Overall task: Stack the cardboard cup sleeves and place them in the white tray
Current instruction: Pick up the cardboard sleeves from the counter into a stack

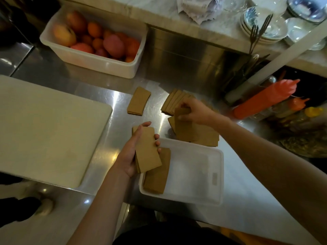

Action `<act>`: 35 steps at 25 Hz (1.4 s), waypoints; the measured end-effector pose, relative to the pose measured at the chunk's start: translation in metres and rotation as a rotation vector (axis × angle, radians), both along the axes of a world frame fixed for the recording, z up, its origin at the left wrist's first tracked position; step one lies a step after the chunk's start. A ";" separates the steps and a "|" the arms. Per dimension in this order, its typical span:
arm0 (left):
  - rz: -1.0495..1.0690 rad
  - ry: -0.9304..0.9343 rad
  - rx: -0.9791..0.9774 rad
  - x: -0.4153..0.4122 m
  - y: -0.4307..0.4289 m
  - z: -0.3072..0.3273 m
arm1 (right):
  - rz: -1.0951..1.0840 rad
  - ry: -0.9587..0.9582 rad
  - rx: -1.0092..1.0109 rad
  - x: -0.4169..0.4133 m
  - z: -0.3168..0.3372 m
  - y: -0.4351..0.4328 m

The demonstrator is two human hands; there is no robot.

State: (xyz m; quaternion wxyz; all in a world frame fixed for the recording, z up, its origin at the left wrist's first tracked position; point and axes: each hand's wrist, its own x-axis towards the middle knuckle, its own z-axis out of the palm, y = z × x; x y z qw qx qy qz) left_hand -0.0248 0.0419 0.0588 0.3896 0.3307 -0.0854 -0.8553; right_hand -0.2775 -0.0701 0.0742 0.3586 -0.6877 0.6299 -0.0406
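My left hand [131, 156] grips a stack of brown cardboard cup sleeves [147, 151] just above the left rim of the white tray [203, 174]. Another stack of sleeves [157, 175] lies inside the tray against its left wall. My right hand [196, 112] pinches one sleeve [182, 117] lifted off a loose pile of sleeves [200, 135] on the steel counter behind the tray. A fanned group of sleeves [172, 101] lies further back, and a small separate stack [138, 101] sits to its left.
A large white cutting board [44, 129] covers the counter's left side. A white bin of fruit [92, 43] stands at the back. Orange squeeze bottles [265, 99] lie at the right. Plates, bowls and forks [261, 29] sit on the raised shelf.
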 end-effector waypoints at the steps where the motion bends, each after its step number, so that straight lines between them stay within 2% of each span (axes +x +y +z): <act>1: 0.003 -0.001 0.003 0.000 -0.002 0.000 | -0.040 -0.014 -0.024 -0.011 0.009 -0.003; 4: 0.018 -0.002 0.015 -0.001 -0.006 0.000 | -0.025 0.056 -0.027 -0.029 0.020 -0.006; 9: 0.022 0.000 0.028 -0.002 -0.009 -0.002 | 0.135 0.246 0.085 -0.006 -0.019 -0.003; 14: 0.000 0.015 0.011 0.001 -0.012 0.001 | 0.324 0.555 -0.063 0.003 -0.052 0.000; 18: 0.021 0.023 0.013 0.003 -0.013 0.002 | 0.371 0.625 -0.189 0.000 -0.062 -0.002; 27: -0.017 -0.018 -0.003 -0.002 -0.018 0.003 | 0.375 0.466 -0.209 -0.014 -0.049 0.001; 32: -0.053 -0.012 0.000 -0.010 -0.025 0.003 | 0.068 0.065 -0.044 -0.027 -0.018 0.009; 35: -0.081 -0.036 -0.010 -0.016 -0.030 0.003 | -0.099 -0.063 -0.055 -0.038 0.016 0.022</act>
